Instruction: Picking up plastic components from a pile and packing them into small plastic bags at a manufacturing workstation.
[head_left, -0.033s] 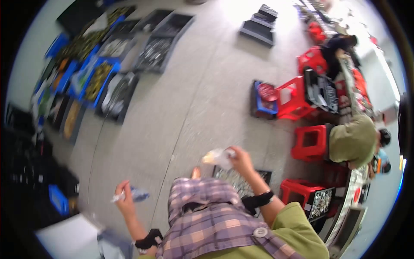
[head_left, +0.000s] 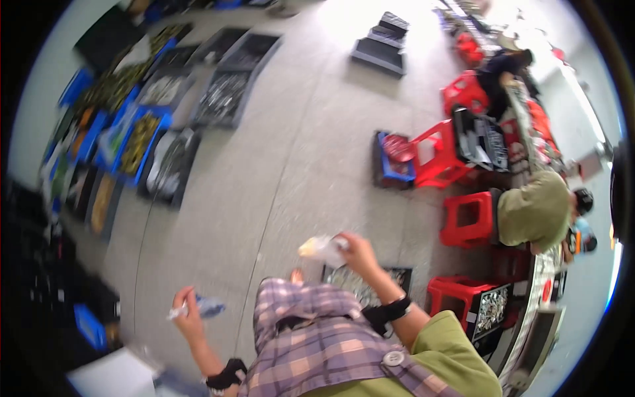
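Observation:
My left hand (head_left: 189, 316) is closed round the gathered top of a clear plastic bag (head_left: 211, 307) with something bluish in it; what that is I cannot make out. On the right, my right hand (head_left: 357, 254) pinches another clear plastic bag (head_left: 324, 251), whose far end looks pale yellow. Both bags hang above the grey floor, well apart from each other. Below my right forearm lies a black tray (head_left: 399, 274) of small shiny pieces, partly hidden by the arm.
Black and blue crates (head_left: 221, 99) of parts line the left side. Red stools (head_left: 463, 218) stand along the workbench (head_left: 539, 271) on the right, where a person in a green top (head_left: 534, 210) sits. A blue crate (head_left: 395, 169) with red contents and stacked black trays (head_left: 380, 53) stand ahead.
The surroundings have shifted slightly left and down in the view. Both hands keep hold of their bags.

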The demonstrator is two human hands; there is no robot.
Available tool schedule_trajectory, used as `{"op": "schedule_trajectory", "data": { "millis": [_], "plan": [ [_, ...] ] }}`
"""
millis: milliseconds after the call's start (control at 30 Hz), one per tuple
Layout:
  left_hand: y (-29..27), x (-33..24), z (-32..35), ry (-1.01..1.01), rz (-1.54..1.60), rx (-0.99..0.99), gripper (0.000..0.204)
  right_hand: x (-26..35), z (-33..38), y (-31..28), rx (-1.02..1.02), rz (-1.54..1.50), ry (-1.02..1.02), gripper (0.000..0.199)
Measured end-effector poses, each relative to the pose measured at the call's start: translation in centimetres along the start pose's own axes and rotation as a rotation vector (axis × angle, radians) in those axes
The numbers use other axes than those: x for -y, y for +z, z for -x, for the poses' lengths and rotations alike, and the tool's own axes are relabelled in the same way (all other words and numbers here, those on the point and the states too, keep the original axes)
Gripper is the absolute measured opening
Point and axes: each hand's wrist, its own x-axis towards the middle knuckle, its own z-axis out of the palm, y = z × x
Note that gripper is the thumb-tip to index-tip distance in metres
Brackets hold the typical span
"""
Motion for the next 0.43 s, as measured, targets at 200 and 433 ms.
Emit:
{"op": "schedule_trajectory", "data": {
  "millis": [200, 433],
  "plan": [
    [13.1, -2.4, -19.0, -0.047, 0.169, 0.188, 0.010, 2.1, -14.9, -1.1, -0.190, -0.003, -0.116, 0.024],
    [32.1, -10.2, -40.1, 0.138, 0.188, 0.668, 0.009, 2.2, -31.1, -7.1, -0.319, 0.077, 0.097, 0.027]
  ]
}}
